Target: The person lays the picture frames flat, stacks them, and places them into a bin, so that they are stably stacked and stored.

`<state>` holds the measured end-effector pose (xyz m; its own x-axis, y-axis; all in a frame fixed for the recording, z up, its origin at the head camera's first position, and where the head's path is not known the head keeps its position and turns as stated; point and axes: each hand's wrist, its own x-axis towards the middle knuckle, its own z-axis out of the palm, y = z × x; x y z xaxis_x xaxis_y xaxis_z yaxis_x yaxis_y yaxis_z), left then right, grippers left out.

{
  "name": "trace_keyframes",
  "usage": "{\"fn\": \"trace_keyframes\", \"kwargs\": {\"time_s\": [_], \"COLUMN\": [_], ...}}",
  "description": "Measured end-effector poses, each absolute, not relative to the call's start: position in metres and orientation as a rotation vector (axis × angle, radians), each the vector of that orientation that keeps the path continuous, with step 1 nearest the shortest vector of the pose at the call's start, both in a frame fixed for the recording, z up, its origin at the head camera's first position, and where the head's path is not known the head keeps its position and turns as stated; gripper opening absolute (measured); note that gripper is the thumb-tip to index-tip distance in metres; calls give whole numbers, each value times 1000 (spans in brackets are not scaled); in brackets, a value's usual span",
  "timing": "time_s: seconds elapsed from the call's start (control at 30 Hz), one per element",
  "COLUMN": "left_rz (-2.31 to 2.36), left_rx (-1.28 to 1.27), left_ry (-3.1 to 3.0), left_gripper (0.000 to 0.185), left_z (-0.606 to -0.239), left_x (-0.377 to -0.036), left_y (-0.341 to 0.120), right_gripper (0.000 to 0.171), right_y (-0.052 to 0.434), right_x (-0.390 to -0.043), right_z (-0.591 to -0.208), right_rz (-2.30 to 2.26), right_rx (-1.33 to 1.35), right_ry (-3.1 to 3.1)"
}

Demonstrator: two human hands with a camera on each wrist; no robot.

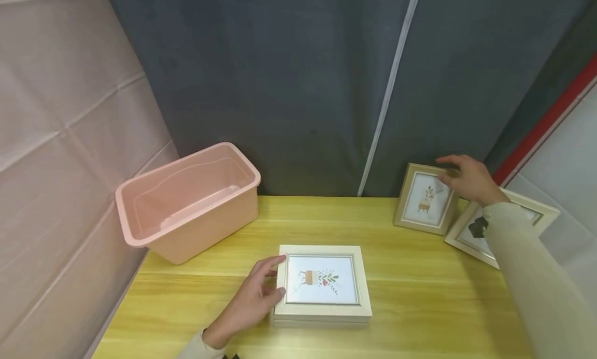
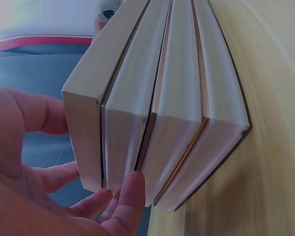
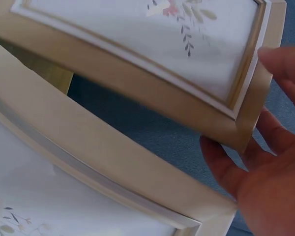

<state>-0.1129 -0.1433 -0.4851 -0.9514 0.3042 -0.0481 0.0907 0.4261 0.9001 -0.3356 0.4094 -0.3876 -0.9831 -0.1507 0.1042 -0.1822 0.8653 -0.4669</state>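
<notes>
A stack of several cream picture frames (image 1: 322, 311) lies on the table, the top one showing a potted-flower print. My left hand (image 1: 254, 298) rests against the stack's left side, fingers spread and touching its edges; the left wrist view shows the frames (image 2: 179, 73) layered beside these fingers. At the far right, a tan picture frame (image 1: 422, 226) stands leaning back. My right hand (image 1: 472, 180) holds its upper right corner, thumb on the front border (image 3: 137, 93) and other fingers around the back edge. A paler picture frame (image 1: 471, 247) stands beside it, partly hidden by the right forearm.
A pink plastic bin (image 1: 219, 221) stands at the back left of the wooden table (image 1: 308, 219). Behind the table hangs a dark grey curtain (image 1: 280, 89). Pale cloth (image 1: 60, 193) walls the left side; a white wall with a red strip (image 1: 545, 115) bounds the right.
</notes>
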Motion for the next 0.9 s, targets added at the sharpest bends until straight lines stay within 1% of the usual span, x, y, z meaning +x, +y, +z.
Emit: {"fn": "trace_keyframes", "kwargs": {"time_s": [0.17,0.7,0.9], "left_rz": [1536,1547,1538], "left_rx": [352,372,395], "left_ry": [2488,2482,2469], "left_gripper": [72,71,70], "left_z": [-486,-487,-487], "left_x": [-113,-116,-118], "left_y": [-143,-144,-145], "right_gripper": [51,48,50], "right_y": [406,397,400], "right_x": [-334,-321,-310], "right_z": [-390,-391,-395], "right_rz": [774,824,912], "right_rx": [337,461,478], "right_ry": [-2933,-3021,-3002]}}
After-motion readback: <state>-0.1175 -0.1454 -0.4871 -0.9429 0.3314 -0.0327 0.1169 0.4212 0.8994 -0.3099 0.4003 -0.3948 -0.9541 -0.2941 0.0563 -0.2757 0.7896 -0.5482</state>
